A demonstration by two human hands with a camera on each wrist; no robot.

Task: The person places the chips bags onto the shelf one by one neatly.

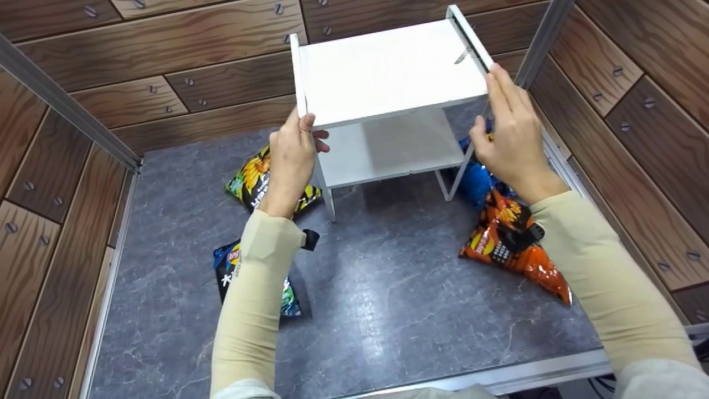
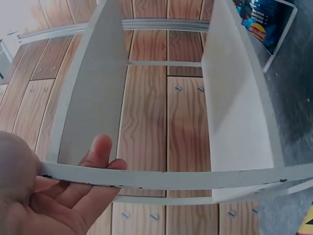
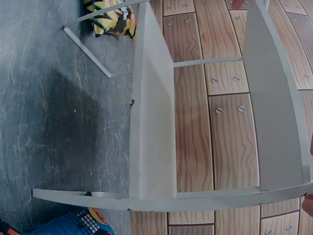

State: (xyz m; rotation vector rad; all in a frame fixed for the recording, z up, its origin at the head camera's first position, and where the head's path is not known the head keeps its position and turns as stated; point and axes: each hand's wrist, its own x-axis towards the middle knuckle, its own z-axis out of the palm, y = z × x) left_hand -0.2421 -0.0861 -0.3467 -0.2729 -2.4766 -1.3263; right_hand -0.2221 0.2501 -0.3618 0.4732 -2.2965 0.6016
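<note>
A white two-tier shelf rack (image 1: pixel 388 72) is upright in the middle of the head view, its upper board bounded by raised side rails. My left hand (image 1: pixel 292 149) grips the front of its left side frame, thumb on the near side and fingertips showing past the leg. On the other side, my right hand (image 1: pixel 515 133) holds the right frame by the top rail, fingers along the outside and thumb spread lower. The left wrist view shows the fingers (image 2: pixel 100 152) hooked around the white bar. Only fingertips (image 3: pixel 308 203) of the right hand show at the right wrist view's edge.
A yellow-and-black chip bag (image 1: pixel 255 172) lies by the rack's left leg, and a dark blue one (image 1: pixel 227 260) lies under the left forearm. To the right are a blue bag (image 1: pixel 475 180) and an orange chip bag (image 1: pixel 498 238). Wood-patterned panels (image 1: pixel 221 61) enclose the grey marbled tabletop (image 1: pixel 382 310).
</note>
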